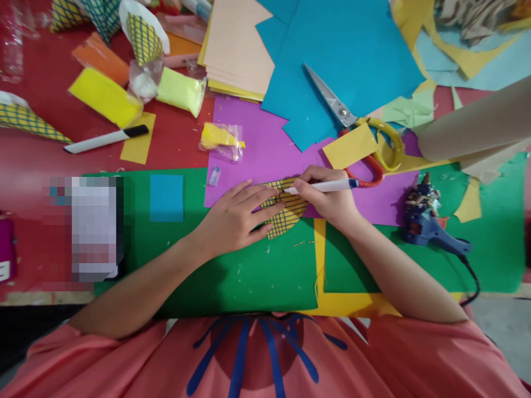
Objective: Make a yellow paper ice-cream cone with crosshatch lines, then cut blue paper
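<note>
A rounded yellow paper piece (286, 221) marked with dark crossing lines lies under both my hands, over the edge where green and purple sheets meet. My left hand (238, 215) rests flat on its left side with fingers spread. In my right hand (329, 196) is a white marker (326, 187) with a blue end, its tip touching the paper near my left fingertips. On the right part of the piece only lines in one direction show, while the left part has a full grid.
Scissors (344, 113) with red and yellow handles lie beyond my right hand, partly under a yellow paper scrap (350, 146). A blue glue gun (431, 221) with a cord sits at right. Another marker (105, 138), clay packs (105, 97) and blue sheets (332, 50) are farther back.
</note>
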A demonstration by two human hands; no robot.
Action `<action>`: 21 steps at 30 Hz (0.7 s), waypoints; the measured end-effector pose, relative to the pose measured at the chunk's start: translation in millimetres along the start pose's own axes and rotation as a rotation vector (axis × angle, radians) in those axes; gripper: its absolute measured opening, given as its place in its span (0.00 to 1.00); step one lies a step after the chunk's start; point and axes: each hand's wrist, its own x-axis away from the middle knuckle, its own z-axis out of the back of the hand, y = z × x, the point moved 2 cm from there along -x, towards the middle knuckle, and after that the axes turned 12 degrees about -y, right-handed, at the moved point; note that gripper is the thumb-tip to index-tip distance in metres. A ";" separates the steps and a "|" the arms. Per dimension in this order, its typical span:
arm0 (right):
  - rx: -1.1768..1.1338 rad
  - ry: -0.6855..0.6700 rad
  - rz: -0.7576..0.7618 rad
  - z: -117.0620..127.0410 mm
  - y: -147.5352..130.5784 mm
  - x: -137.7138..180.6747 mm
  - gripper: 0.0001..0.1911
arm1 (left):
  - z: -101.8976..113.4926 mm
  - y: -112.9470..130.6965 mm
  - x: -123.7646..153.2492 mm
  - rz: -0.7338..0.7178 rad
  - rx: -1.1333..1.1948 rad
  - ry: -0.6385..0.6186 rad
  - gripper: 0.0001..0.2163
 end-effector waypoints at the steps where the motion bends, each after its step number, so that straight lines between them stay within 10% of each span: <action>1: -0.001 -0.004 -0.003 0.0 -0.4 -0.2 0.13 | 0.0 0.1 0.0 0.000 -0.005 0.002 0.17; 21: -0.301 0.046 0.036 3.1 2.3 4.3 0.12 | -0.7 -3.2 -0.5 0.069 -0.010 0.010 0.19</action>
